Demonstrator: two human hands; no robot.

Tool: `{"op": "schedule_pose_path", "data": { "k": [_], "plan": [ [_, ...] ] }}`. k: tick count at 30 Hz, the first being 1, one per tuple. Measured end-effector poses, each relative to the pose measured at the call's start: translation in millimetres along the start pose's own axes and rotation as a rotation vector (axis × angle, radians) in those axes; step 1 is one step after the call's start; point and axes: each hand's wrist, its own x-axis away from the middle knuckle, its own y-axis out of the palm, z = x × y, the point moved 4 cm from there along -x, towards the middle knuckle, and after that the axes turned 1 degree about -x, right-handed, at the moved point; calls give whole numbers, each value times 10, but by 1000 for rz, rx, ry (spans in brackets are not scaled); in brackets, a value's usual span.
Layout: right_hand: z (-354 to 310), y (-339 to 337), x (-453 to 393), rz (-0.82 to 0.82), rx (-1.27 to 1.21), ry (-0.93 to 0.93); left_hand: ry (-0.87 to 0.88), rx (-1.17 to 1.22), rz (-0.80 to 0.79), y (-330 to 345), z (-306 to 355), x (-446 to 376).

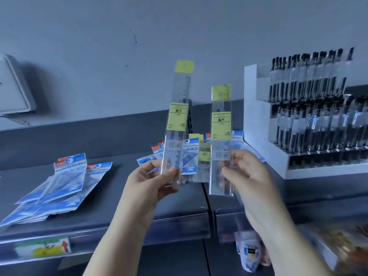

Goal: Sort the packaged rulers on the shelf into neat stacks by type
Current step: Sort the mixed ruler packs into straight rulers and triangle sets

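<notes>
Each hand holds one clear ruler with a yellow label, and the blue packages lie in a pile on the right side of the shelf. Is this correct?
One detail is wrong. The head view shows the pile of blue packages on the shelf's left side. The left hand and right hand do each hold a yellow-labelled ruler.

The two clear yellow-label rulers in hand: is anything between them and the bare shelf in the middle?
Nothing visible blocks it. The left hand and right hand hold a ruler each above the shelf, bare between the blue pile and mixed heap.

Bare shelf [111, 188] lies open between the blue-packet pile [57, 188] at left and the mixed heap [191, 156] behind. The white pen display [264, 136] blocks the right.
</notes>
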Motion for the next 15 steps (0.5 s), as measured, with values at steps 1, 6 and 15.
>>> {"op": "schedule_pose_path", "data": {
  "k": [1, 6, 15],
  "plan": [
    [19, 114, 40, -21, -51, 7, 2, 49, 12, -78, 31, 43],
    [135, 730, 237, -150, -170, 34, 37, 122, 81, -635, 206, 289],
    [185, 2114, 861, -437, -310, 141, 130, 61, 314, -1979, 640, 1059]
  ]
}}
